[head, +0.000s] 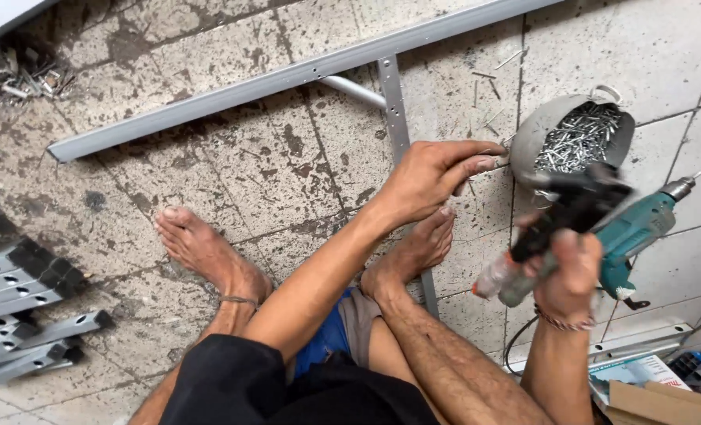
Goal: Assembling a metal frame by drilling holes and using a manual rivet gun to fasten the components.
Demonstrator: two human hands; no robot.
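Observation:
My left hand [437, 177] reaches forward to the left rim of a grey metal bowl [535, 130] full of small shiny fasteners [582, 134]. Its fingertips pinch a small metal fastener there. My right hand [571, 271] is raised at the right, closed around a black hand tool with pale grips [575, 205], blurred by motion. Behind that hand a teal power drill [641, 224] lies on the tiles, bit pointing up-right. My right foot [413, 252] rests on a thin metal crossbar [394, 110].
A long grey metal bar [287, 79] crosses the stained tiled floor and joins the crossbar. My left foot [209, 252] is on the tiles. Grey metal pieces with black end caps [20, 287] are stacked at the left. A cardboard box [657, 403] and a booklet lie at the lower right.

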